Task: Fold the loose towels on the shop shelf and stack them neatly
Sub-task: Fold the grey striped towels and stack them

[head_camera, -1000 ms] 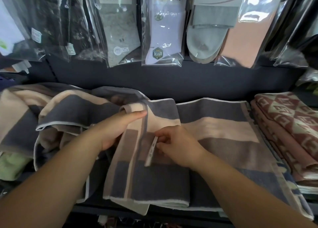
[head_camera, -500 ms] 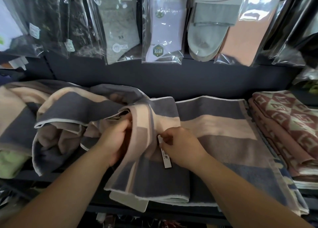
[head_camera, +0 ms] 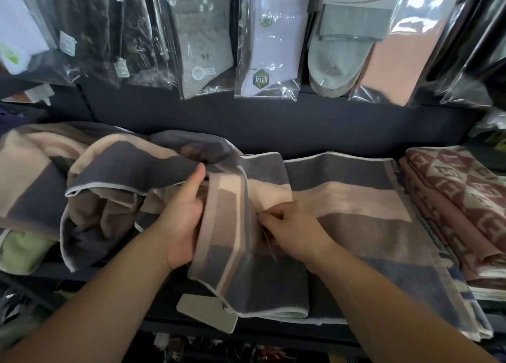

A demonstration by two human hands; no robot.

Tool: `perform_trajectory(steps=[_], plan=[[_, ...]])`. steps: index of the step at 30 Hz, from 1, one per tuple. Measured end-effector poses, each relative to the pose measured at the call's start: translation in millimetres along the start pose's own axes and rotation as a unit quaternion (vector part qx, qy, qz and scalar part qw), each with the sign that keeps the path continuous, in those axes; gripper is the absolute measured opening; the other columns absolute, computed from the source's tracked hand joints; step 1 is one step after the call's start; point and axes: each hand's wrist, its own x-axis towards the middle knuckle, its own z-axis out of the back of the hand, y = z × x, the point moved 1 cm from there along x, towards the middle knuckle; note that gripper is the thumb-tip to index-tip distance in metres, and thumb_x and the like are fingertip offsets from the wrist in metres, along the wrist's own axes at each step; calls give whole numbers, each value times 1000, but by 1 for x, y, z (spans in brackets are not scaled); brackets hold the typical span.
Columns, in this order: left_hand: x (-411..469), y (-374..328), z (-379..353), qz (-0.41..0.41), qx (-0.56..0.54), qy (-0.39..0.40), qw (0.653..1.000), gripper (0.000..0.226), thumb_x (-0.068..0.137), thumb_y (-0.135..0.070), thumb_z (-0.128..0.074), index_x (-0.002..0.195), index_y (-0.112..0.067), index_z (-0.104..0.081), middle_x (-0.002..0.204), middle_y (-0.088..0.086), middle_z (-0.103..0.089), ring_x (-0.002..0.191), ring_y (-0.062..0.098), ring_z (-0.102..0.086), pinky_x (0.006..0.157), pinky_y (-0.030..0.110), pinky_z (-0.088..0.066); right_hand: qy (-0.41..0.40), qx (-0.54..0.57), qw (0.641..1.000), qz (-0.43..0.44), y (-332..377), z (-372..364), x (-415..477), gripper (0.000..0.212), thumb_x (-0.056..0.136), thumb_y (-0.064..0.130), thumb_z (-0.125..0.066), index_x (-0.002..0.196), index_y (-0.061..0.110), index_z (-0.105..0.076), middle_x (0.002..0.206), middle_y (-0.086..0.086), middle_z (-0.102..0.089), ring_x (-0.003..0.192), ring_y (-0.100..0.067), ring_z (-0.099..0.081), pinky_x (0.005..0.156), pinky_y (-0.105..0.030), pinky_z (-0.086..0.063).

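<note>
Loose striped towels (head_camera: 109,176), heaped at the left of the shelf (head_camera: 315,332), unfolded; my left hand (head_camera: 180,225), thumb raised, fingers curled round one long edge of the centre towel (head_camera: 241,266); my right hand (head_camera: 290,231), pinching the opposite fold; step, as I judge: folding lengthwise; next calls for matched edges, pressed flat.

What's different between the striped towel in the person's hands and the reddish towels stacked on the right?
The striped towel has broad grey, peach and brown blocks; the reddish towels carry a small cream geometric pattern. The striped towel is bunched and half-folded, gripped by the left hand and pinched by the right hand; the reddish towels lie flat in a neat stack, untouched. Both are towels below the hanging sock packs.
</note>
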Motion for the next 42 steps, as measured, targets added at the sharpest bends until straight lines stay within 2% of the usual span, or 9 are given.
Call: perform_trajectory(steps=[11,15,19,24,26,29,33,37,42], plan=[[1,-7,-65,14,-69,155,985,78,96,-69,-26,139,-13,-59,131,16,-68,119,30,-66,98,43,-48,-1,157,988,18,27,52,-41,87,67,88,-60,96,7,-73,87,-2,-76,86,-10,-70,82,-37,-55],[5,-9,-97,52,-77,273,958,99,82,-88,-21,137,-18,-64,141,21,-59,134,34,-55,116,49,-34,-24,110,994,-5,29,74,-51,49,71,65,-79,107,32,-73,96,18,-76,87,6,-69,82,-23,-57],[27,-4,-120,81,5,358,930,100,76,-93,-18,147,-31,-51,149,11,-54,136,33,-50,114,55,-33,-121,146,981,-45,0,97,-48,24,85,10,-71,105,23,-72,89,0,-78,78,-13,-75,71,-32,-62],[56,11,-145,-140,251,198,937,41,102,-49,-47,121,-21,-70,121,-5,-69,115,14,-62,90,23,-47,-176,241,953,-55,-37,133,-50,39,83,-8,-48,94,15,-78,81,-13,-73,71,-25,-67,63,-34,-52],[77,16,-151,-302,410,153,847,22,100,-30,-53,108,-21,-72,113,-6,-67,115,10,-58,99,18,-44,-167,280,944,-56,-46,146,-57,45,85,-12,-44,94,15,-79,84,-17,-73,73,-26,-67,66,-34,-52],[108,23,-164,-413,572,104,701,51,85,-51,-44,115,-21,-73,129,3,-64,123,28,-55,106,46,-43,-155,265,950,-54,-60,159,-69,41,86,-12,-48,102,13,-77,85,-14,-74,75,-24,-68,65,-31,-53],[130,19,-198,-365,586,140,710,47,95,-44,-59,139,-28,-60,157,4,-43,145,24,-37,120,41,-30,-191,167,964,-82,-87,169,-84,37,75,20,-76,112,21,-74,103,5,-77,95,-17,-73,84,-38,-58],[154,33,-224,-319,683,203,625,57,99,-44,-59,152,-31,-43,160,-2,-40,145,21,-39,117,33,-33,-201,103,970,-86,-94,172,-105,80,61,53,-80,136,50,-52,128,22,-61,116,-8,-64,100,-42,-53],[174,37,-243,-311,765,122,552,62,95,-63,-48,149,-33,-44,157,-2,-44,140,29,-43,112,43,-38,-173,173,967,-72,-85,178,-139,85,58,71,-85,135,58,-50,121,30,-62,109,5,-65,88,-26,-54]])
